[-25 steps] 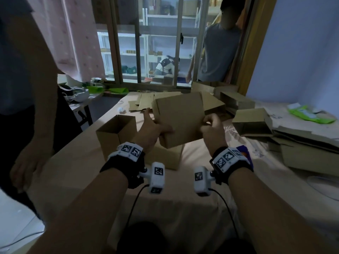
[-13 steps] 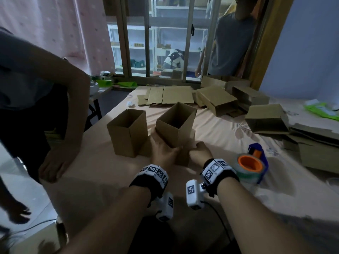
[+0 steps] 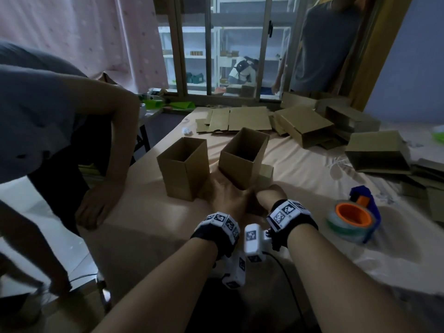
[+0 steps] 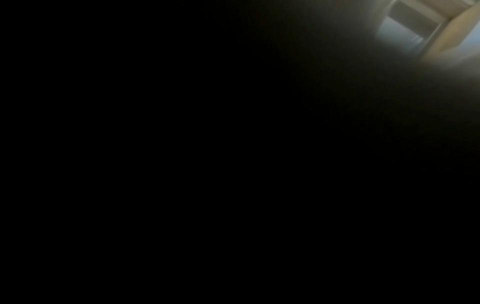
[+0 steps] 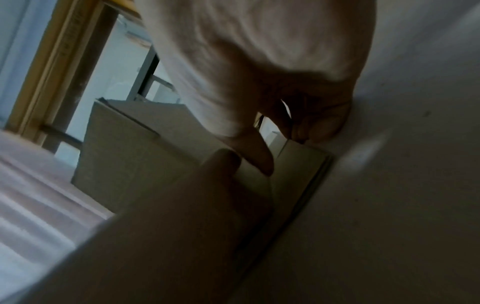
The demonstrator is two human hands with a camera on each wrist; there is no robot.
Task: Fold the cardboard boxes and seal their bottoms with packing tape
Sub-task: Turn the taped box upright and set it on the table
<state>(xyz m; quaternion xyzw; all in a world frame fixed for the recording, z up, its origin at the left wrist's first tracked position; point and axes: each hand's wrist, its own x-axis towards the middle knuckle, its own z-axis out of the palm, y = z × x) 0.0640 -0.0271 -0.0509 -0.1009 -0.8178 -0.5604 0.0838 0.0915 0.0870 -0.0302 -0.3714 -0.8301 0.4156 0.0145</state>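
The box (image 3: 242, 157) is pinned at 12 o'clock by the left hand (image 3: 225, 195), fingers hidden; a flap (image 5: 296, 174) is pinched by the right hand (image 3: 270, 194). Pull too hard and it could get tipped.

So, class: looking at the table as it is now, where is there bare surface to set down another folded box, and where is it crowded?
Free: the near-left table between the bystander's hand, the left upright box and the wearer's left hand; also the strip between the held box and the tape dispenser. Crowded: the far edge with flat cardboard and the right side's heaped boxes.
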